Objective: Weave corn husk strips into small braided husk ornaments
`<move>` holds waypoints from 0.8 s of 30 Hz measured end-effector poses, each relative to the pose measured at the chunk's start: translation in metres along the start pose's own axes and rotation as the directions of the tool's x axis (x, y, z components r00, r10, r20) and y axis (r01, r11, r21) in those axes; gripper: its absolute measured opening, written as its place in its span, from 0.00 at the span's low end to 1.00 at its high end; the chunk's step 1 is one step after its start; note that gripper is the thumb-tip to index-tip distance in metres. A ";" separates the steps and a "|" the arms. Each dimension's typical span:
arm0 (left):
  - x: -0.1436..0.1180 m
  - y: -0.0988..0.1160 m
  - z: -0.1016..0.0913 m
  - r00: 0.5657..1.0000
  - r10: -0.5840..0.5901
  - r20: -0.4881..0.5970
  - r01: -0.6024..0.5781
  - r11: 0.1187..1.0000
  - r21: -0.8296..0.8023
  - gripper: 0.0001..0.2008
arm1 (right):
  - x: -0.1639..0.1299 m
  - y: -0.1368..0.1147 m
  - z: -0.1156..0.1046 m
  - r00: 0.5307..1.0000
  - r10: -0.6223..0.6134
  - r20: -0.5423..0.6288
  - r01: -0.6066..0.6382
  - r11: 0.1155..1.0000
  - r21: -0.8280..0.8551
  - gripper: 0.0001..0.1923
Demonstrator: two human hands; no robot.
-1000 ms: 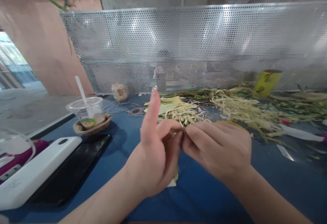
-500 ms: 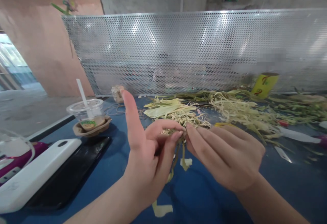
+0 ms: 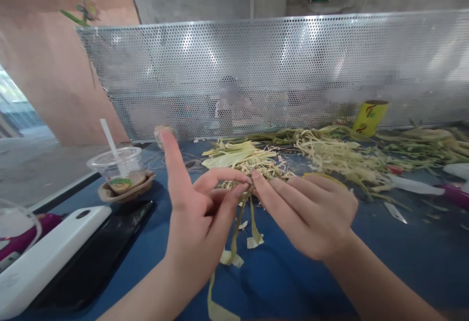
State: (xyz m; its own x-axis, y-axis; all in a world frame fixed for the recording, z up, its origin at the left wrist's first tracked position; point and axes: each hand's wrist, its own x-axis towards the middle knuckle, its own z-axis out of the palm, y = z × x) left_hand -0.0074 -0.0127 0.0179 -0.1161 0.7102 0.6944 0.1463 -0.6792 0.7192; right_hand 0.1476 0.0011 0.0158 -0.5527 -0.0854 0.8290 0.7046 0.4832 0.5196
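Note:
Over the table my left hand point(image 3: 194, 218) and my right hand point(image 3: 308, 213) meet at the fingertips. Both pinch pale green husk strips point(image 3: 256, 223), which hang below the fingers toward the blue tabletop; the pinched part is mostly hidden. On my left hand the index finger points up, while other fingers and the thumb close together. My right hand's fingers are bunched, thumb hidden. Just behind them lies a heap of knotted husk pieces point(image 3: 266, 168), with broad pale husk leaves point(image 3: 238, 155) beyond it.
At left are a plastic cup point(image 3: 122, 164) with a straw, a white power bank point(image 3: 54, 257) and a black phone point(image 3: 95, 257). Shredded husks point(image 3: 337, 157), a yellow can point(image 3: 370, 118) and a small blade point(image 3: 395, 212) lie right. A perforated metal screen point(image 3: 256, 67) stands behind.
The view has shifted slightly, so both hands appear further left. The fingertips stay pinched together. More of the hanging husk strips now shows below them.

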 end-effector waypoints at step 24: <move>0.006 0.005 0.002 0.993 -0.110 -0.043 0.115 0.983 0.141 0.55 | 0.001 -0.013 0.007 0.988 0.129 0.084 -0.128 0.992 -0.018 0.06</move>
State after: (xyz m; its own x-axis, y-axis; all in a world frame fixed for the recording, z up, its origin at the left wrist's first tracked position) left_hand -0.0057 -0.0113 0.0257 -0.1738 0.7717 0.6118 0.2694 -0.5603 0.7833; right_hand 0.1347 0.0006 0.0085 -0.4927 0.0512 0.8687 0.7774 0.4745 0.4129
